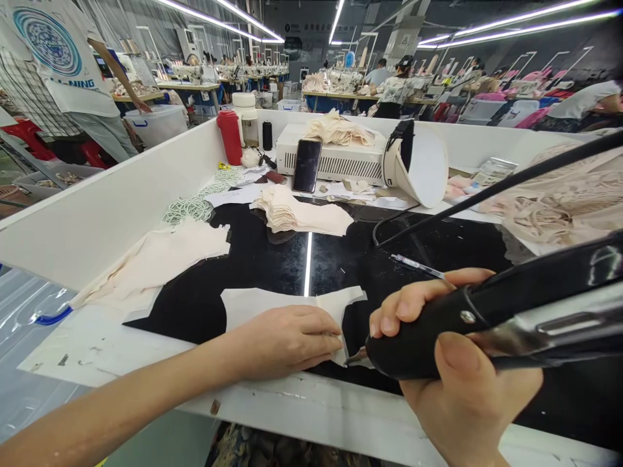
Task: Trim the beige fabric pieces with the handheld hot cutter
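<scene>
A cream fabric piece (265, 305) lies in front of me on the black work surface (263, 259). My left hand (292, 337) rests on it, fingers bent and pressed together on the cloth near its right edge; the fingertips are partly hidden. My right hand (467, 376) is wrapped around a black handheld tool with a metal lever (418, 347), whose cord runs off behind. The tool's narrow metal tip (359, 358) points at the fabric's right edge, close to my left fingertips. I cannot tell whether it touches the cloth.
Fabric stacks lie ahead (302, 214) and at left (180, 256). Behind are a phone (307, 167), a vented white box (335, 152), a white visor (426, 165) and a red bottle (228, 137). A pen (416, 266) lies beyond my right hand. A low white wall (107, 214) borders the table. Other people are in the background.
</scene>
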Motion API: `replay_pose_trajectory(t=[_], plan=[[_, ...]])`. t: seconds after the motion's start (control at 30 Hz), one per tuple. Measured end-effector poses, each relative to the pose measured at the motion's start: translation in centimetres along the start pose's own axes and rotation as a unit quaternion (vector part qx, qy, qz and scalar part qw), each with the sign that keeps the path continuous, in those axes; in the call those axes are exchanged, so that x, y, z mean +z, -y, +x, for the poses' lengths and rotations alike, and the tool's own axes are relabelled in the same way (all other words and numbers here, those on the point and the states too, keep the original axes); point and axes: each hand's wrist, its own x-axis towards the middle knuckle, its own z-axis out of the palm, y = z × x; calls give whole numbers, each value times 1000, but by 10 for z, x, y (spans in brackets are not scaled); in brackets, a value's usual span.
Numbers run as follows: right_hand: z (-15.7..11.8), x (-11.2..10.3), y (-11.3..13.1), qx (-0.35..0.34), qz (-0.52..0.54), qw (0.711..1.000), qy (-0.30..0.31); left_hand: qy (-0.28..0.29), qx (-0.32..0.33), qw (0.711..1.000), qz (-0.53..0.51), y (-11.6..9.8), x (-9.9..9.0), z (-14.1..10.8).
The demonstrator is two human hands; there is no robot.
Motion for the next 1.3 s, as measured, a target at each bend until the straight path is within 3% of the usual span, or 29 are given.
replay_pose_trajectory(t=[0.27, 0.4, 0.5, 0.77, 0.93, 1.3], plan=[[-2, -6, 9, -9, -17, 999, 26, 55, 17, 997, -48, -7, -11, -10], [22, -18, 8, -54, -23, 997, -47, 90, 17, 993, -77, -15, -25, -12], [40, -26, 1, -75, -17, 993, -86, 71, 19, 996, -54, -17, -29, -4], [45, -28, -20, -78, -18, 995, -54, 26, 27, 995, 96, -2, 2, 25], [43, -28, -27, -60, -25, 997, -46, 53, 39, 990, 128, 10, 20, 33], [40, -28, -23, -49, -36, 997, -42, 72, 3, 989, 126, 9, 19, 25]])
